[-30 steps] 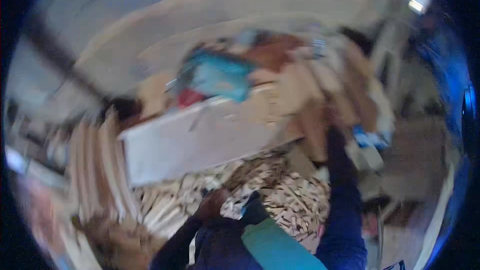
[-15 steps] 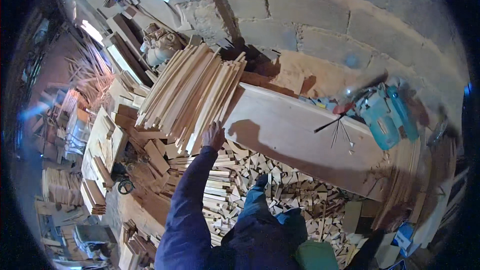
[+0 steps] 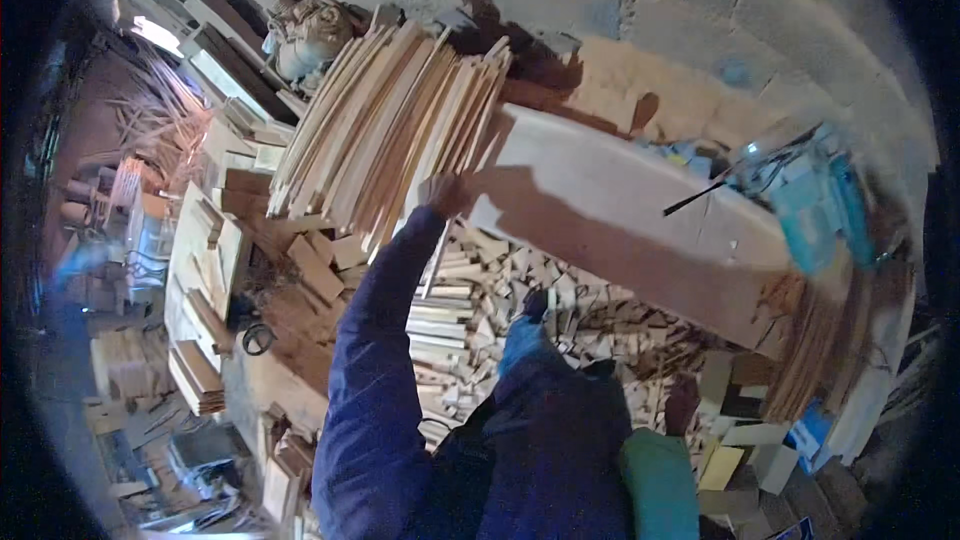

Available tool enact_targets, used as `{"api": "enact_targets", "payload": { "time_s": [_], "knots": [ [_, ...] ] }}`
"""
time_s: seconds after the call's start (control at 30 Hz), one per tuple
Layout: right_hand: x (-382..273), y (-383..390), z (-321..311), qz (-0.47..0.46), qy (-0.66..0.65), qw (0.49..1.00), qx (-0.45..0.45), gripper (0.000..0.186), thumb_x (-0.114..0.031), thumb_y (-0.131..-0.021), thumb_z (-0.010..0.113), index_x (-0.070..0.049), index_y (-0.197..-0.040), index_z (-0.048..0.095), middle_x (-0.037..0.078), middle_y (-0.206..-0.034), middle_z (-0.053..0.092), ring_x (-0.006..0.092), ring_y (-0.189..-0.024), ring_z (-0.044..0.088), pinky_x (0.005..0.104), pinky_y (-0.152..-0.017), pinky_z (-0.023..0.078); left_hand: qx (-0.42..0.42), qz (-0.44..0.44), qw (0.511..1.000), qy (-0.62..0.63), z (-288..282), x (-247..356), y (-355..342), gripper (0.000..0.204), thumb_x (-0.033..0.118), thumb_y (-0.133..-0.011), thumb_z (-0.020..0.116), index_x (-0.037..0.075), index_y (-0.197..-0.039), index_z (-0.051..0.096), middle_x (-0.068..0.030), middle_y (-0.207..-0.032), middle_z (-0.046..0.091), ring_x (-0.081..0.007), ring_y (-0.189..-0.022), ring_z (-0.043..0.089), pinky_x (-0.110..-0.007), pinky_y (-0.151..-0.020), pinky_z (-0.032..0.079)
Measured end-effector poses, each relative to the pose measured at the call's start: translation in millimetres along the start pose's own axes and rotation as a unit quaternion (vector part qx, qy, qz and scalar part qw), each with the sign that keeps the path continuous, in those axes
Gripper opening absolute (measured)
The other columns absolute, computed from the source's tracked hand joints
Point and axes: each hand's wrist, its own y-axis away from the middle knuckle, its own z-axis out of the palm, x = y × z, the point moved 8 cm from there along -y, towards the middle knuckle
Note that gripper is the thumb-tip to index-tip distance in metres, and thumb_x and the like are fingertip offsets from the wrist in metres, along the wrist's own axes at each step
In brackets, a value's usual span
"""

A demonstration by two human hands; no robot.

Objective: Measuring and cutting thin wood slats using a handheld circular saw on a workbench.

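My left hand [image 3: 447, 194] is at the lower right edge of a thick stack of thin wooden strips [image 3: 385, 130]. Its fingers look closed around a strip, and a pale strip end [image 3: 435, 268] sticks out below the hand. The strips lie side by side, partly over the left end of a long pale board [image 3: 610, 170]. Low on the right, a dark, blurred shape that looks like my right hand [image 3: 682, 402] shows above a green thing [image 3: 655, 480]; its fingers cannot be made out.
Short wood offcuts [image 3: 590, 315] cover the floor around my foot [image 3: 535, 305]. A turquoise power tool or case [image 3: 805, 210] sits at the board's right end. A block wall [image 3: 680, 0] rises behind. Wood pieces and a small handwheel [image 3: 258, 340] lie to the left.
My left hand has moved up and slightly right along the stack's edge, and its fingers have closed. The dark shape at the right has moved left. The view has shifted.
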Motion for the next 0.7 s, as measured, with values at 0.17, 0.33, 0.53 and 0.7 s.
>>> {"api": "enact_targets", "payload": {
  "time_s": [0.17, 0.33, 0.53, 0.7],
  "knots": [
    [-106, -41, -20, -0.065, -0.023, 0.994, 0.09, 0.029, -0.003, -0.09, 0.059, -0.001, -0.118, 0.061, 0.014, -0.113, 0.064, 0.0313, -0.107, 0.061, 0.0421, -0.094, 0.047, 0.026, 0.007, 0.993, 0.116, 0, -9, -14, 0.015, 0.018, -0.084, 0.061, 0.005, -0.089, 0.066, -0.0207, -0.091, 0.068, -0.0404, -0.086, 0.065, -0.05, -0.073, 0.052],
    [-163, -85, -30, -0.031, -0.15, 0.983, 0.105, 0.024, -0.002, -0.091, 0.06, -0.002, -0.114, 0.063, 0.011, -0.1, 0.067, 0.0225, -0.091, 0.067, 0.0322, -0.083, 0.054, 0.18, 0.102, 0.914, 0.348, -7, 47, 66, 0.016, 0.017, -0.098, 0.057, 0.007, -0.109, 0.064, -0.0156, -0.086, 0.063, -0.0305, -0.068, 0.06, -0.042, -0.065, 0.05],
    [-184, -119, -20, 0.058, -0.08, 0.988, 0.122, 0.012, -0.002, -0.09, 0.061, 0.0, -0.101, 0.064, 0.012, -0.089, 0.066, 0.0207, -0.081, 0.068, 0.0325, -0.072, 0.054, 0.011, 0.278, 0.931, 0.236, -3, 138, 108, 0.037, 0.023, -0.084, 0.07, 0.016, -0.119, 0.059, -0.0114, -0.087, 0.07, -0.0347, -0.079, 0.069, -0.043, -0.066, 0.054],
    [-194, -120, -13, 0.017, -0.024, 0.995, 0.099, 0.01, -0.002, -0.09, 0.061, 0.0, -0.1, 0.064, 0.013, -0.089, 0.065, 0.0232, -0.075, 0.069, 0.0342, -0.068, 0.054, 0.091, 0.408, 0.892, 0.17, -46, 187, 51, 0.021, 0.018, -0.09, 0.061, 0.016, -0.111, 0.064, -0.0152, -0.093, 0.069, -0.0387, -0.079, 0.067, -0.048, -0.064, 0.054]
  ]
}}
